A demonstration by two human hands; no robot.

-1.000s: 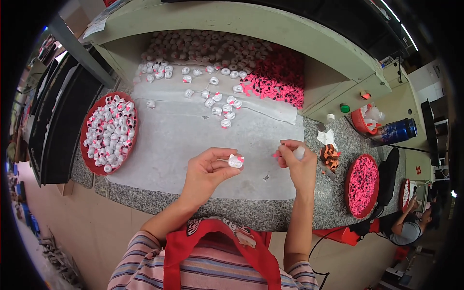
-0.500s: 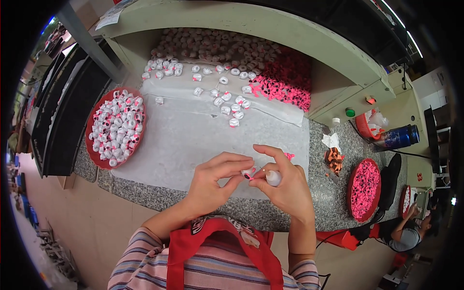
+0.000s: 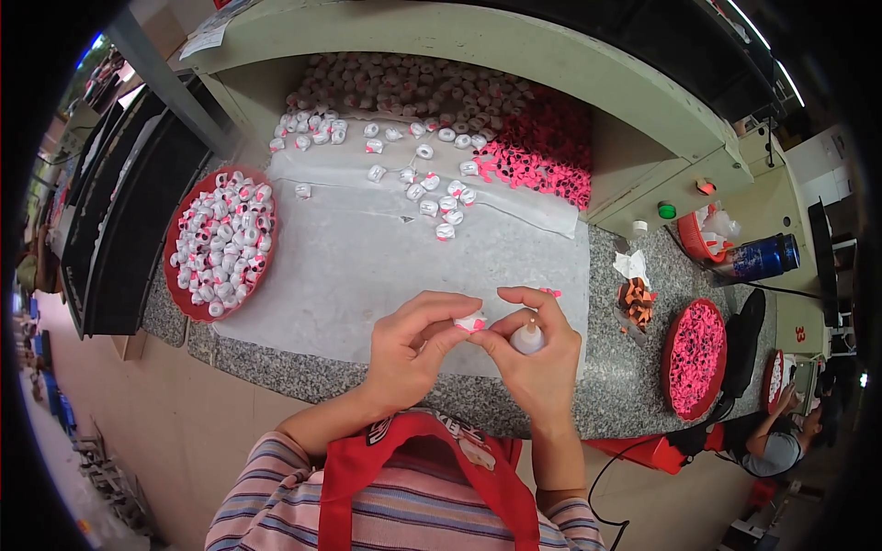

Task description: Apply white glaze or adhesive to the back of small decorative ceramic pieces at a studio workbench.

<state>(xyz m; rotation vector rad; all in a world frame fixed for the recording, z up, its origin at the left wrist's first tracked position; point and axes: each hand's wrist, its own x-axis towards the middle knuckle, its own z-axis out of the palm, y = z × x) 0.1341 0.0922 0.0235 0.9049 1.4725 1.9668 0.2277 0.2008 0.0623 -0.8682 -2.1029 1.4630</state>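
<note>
My left hand pinches a small white piece with pink on it between thumb and fingers, just above the white sheet. Against the right side of that piece rest the thumb and a fingertip of my right hand. The same hand also keeps a small whitish bottle with a narrow tip in its curled fingers, tip pointing up and away. Beyond my right fingers, a few small pink pieces lie on the sheet. Fingers partly cover the white piece, so its far side is hidden.
A red basket of white-and-pink pieces stands at left, near black trays. White pieces and a pink heap lie under the shelf. At right are another red basket, orange scraps, a blue bottle and a co-worker.
The pink part with a black spot, earlier between both hands' fingertips, now sits against the white piece. My right fingers have closed in on it, and the bottle has shifted slightly right.
</note>
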